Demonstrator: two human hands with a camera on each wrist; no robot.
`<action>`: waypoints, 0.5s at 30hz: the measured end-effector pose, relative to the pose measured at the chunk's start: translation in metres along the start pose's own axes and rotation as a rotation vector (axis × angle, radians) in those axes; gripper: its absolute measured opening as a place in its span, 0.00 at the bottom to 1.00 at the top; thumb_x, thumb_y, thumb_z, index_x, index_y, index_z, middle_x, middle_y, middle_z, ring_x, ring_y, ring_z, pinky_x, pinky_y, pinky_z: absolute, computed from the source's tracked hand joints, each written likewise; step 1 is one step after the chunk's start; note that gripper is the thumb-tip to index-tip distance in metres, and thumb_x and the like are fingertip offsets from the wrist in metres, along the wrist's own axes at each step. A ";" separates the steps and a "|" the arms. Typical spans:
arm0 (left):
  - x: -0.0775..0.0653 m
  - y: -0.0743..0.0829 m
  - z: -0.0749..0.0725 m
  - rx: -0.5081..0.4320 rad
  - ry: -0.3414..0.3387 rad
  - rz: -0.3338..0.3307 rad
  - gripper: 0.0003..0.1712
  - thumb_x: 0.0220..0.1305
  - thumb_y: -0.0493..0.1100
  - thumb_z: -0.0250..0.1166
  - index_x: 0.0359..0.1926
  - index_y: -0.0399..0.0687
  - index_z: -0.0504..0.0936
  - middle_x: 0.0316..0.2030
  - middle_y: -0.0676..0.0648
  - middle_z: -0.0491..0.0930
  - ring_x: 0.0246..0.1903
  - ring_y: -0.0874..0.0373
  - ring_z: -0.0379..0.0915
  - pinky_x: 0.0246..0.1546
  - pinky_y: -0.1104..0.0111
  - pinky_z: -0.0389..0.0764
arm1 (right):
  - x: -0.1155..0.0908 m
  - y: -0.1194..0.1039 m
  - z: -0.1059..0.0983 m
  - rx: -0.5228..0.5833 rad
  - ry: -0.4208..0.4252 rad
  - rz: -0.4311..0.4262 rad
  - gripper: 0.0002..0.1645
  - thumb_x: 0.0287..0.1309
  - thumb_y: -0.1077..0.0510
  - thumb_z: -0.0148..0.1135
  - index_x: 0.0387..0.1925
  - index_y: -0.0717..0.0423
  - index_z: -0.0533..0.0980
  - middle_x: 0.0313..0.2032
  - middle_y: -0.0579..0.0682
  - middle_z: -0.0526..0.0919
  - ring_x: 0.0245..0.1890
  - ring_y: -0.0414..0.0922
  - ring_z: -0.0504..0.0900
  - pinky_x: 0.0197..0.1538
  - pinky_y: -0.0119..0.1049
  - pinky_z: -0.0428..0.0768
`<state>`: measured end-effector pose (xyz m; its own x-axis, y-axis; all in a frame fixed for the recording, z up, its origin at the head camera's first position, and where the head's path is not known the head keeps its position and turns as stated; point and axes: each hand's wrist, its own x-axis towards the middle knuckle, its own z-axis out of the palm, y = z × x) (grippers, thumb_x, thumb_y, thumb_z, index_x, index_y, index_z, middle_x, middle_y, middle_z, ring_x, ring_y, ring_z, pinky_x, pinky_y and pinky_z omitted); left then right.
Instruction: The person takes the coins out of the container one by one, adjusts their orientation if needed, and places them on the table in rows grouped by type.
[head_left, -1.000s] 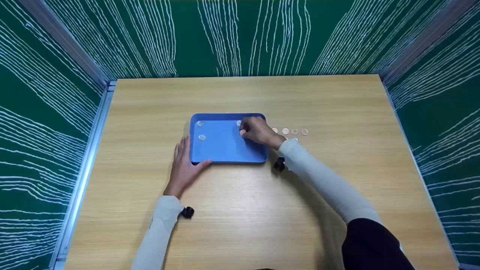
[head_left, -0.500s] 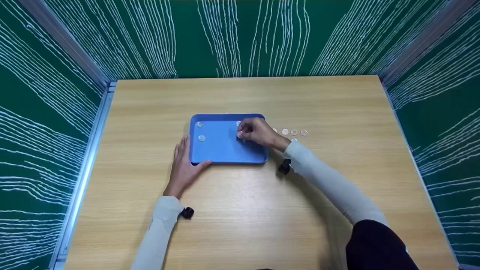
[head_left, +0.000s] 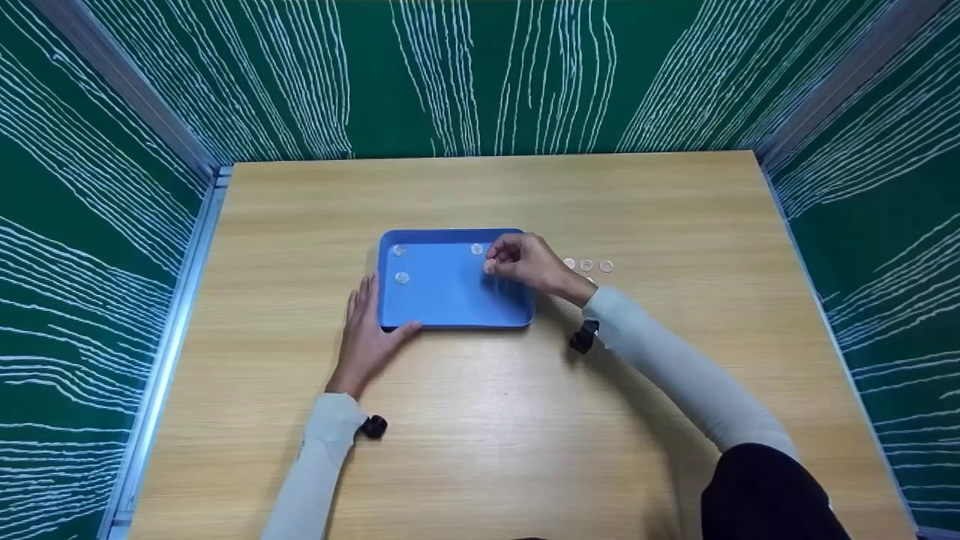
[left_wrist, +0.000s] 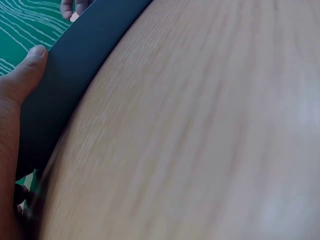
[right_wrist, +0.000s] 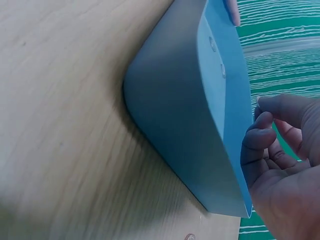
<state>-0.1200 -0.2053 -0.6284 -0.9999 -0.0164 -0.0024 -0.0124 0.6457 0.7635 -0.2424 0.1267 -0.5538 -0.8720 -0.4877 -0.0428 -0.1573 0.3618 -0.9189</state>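
A shallow blue tray (head_left: 450, 313) lies on the wooden table. My left hand (head_left: 365, 330) lies against its left side with straight fingers, the thumb at the front rim; the left wrist view shows that thumb (left_wrist: 31, 70) on the outer wall. Over the tray's right part, my right hand (head_left: 529, 262) pinches a small round coin (head_left: 490, 266) between thumb and fingertips. Inside the tray lie a coin (head_left: 399, 250) at the back left, another coin (head_left: 402, 277) in front of it, and a third coin (head_left: 477, 248) near the back right, beside the right fingertips.
To the right of the tray several coins (head_left: 586, 265) lie in a row on the table (head_left: 480, 435), and another coin (head_left: 590, 280) shows partly past the right wrist. Green walls (head_left: 495, 82) with white streaks enclose the table at the back and sides.
My right hand, still pinching the coin, shifts slightly left and then back right over the tray. The tray's back-right coin now shows fully. My left hand stays in place.
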 end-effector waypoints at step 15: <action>-0.002 0.002 -0.001 -0.007 -0.003 0.003 0.73 0.62 0.77 0.74 0.92 0.56 0.43 0.89 0.39 0.40 0.87 0.32 0.31 0.83 0.32 0.43 | -0.015 -0.003 -0.016 -0.003 0.021 0.004 0.11 0.69 0.58 0.78 0.46 0.61 0.87 0.40 0.54 0.87 0.40 0.48 0.83 0.42 0.29 0.82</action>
<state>-0.1183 -0.2049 -0.6263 -0.9999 -0.0127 -0.0020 -0.0097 0.6405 0.7679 -0.2361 0.1462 -0.5443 -0.8823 -0.4691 -0.0385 -0.1549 0.3667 -0.9173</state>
